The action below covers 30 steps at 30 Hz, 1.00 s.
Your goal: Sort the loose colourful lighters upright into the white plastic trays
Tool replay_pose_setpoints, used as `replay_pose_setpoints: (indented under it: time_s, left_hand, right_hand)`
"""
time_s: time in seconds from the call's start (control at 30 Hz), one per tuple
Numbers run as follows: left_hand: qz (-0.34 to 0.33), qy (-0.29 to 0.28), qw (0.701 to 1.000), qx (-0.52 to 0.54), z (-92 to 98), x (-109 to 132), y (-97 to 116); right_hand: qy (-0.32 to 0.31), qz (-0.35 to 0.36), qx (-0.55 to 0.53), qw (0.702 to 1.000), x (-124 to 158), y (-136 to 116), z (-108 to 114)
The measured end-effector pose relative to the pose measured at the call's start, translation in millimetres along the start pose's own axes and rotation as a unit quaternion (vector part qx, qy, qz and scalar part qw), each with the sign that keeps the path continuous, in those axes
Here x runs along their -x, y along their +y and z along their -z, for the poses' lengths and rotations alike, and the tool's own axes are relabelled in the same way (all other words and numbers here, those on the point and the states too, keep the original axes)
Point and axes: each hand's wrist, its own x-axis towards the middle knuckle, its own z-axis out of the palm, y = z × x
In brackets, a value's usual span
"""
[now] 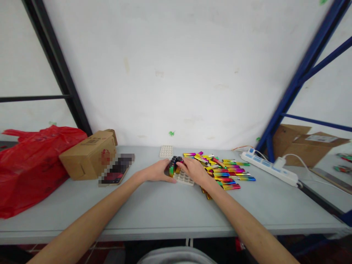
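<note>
A white tray with square cells [184, 178] lies on the table before me. Several shiny lighters [172, 169] with black tops stand upright in its left part. My left hand [159, 171] curves round the tray's left end, thumb along the front and the other fingers partly hidden behind the lighters. With its fingers closed at the top of a reddish lighter [179, 160], my right hand [194, 171] reaches over the tray. Right of that hand lies a loose pile of metallic rainbow lighters [224, 172], partly covered by my forearm.
A second white tray [166, 151] lies near the wall. On the left are a phone [117, 170], a cardboard box [89, 156] and a red plastic bag [41, 165]. A white power strip [269, 168] with cables lies at the right, near the blue frame [291, 88].
</note>
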Motion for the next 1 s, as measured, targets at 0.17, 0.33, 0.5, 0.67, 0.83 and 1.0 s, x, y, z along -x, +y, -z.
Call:
replay_pose_setpoints:
  time_s: [0.17,0.33,0.5,0.67,0.83,1.0]
  left_hand:
    - [-0.018,0.001,1.0,0.005,2.2,1.1,1.1]
    - [-0.019,0.006,1.0,0.014,2.4,1.2,0.1]
    - [-0.001,-0.005,1.0,0.011,1.8,0.8,0.3]
    - [-0.014,0.016,1.0,0.019,-1.0,0.6,-6.2]
    - [-0.016,0.009,1.0,0.019,-0.3,0.4,-5.8]
    - [-0.013,-0.003,1.0,0.013,0.9,0.5,0.0]
  right_hand:
    - [-0.02,0.011,-0.001,1.0,0.4,3.4,-0.5]
    - [-0.049,0.028,-0.017,0.998,-1.2,9.7,5.4]
    - [-0.086,0.02,-0.017,0.996,-0.3,12.8,11.9]
    - [-0.099,-0.025,0.012,0.995,-4.1,0.8,2.0]
    - [-0.109,-0.001,-0.017,0.994,-2.5,0.1,3.3]
    - [-0.033,-0.021,-0.051,0.998,6.4,34.7,21.2]
